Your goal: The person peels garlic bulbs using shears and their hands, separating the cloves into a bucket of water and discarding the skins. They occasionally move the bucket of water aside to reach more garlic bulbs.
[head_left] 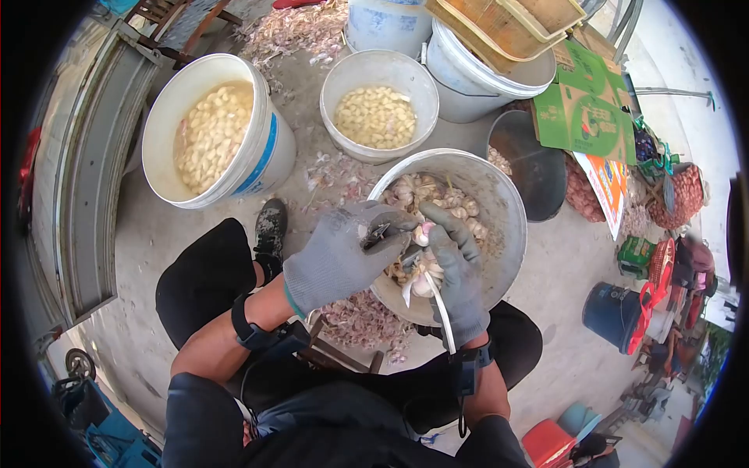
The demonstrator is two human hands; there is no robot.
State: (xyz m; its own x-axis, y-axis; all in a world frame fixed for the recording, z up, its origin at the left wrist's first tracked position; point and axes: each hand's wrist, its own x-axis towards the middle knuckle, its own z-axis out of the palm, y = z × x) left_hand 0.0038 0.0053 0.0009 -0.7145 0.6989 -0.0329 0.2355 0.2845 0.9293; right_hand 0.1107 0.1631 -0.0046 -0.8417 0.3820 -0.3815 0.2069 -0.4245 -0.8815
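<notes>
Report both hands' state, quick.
Left hand: closed around a small dark tool.
Right hand: closed, holding a garlic bulb by its stalk.

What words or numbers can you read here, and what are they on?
Nothing here is clear enough to read.
Green cardboard: dark print, too blurred.
Orange sheet: print too small.
Top bucket: blue print, blurred.
</notes>
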